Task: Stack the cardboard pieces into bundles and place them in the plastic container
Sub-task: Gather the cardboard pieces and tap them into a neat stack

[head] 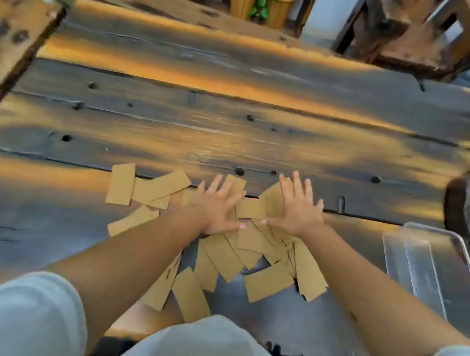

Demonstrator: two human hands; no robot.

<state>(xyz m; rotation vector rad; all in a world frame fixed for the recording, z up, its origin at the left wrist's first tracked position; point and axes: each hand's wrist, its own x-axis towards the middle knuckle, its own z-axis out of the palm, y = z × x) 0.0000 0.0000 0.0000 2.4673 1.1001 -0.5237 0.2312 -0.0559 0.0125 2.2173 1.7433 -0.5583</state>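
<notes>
My left hand [218, 208] and right hand [297, 208] lie flat, palms down and fingers spread, on the far part of a loose scatter of cardboard pieces [224, 255]; neither hand grips anything, and the thumb tips point toward each other with a small gap between them. The pieces are tan rectangles, overlapping at mixed angles, not bundled. The scatter runs from the near edge of the table [230, 139] out to a seam between planks just past my fingertips. A few pieces [120, 183] lie apart to the left of my left forearm. The plastic container [427, 269] is clear, rectangular and sits to the right of the scatter, near my right forearm and not touching the pieces; I see nothing inside it. A dark rounded object [466, 211] stands just beyond the container at the right frame edge; its identity cannot be determined. Beyond the hands the tabletop is open: dark weathered planks with bolt holes, cracks and orange light streaks. A raised wooden board [15, 35] borders the far left corner. Past the far edge stand a wooden stool [415, 32] and two tan cylindrical containers [260, 5], blurred. My pale sleeves [30, 319] fill the lower frame corners.
</notes>
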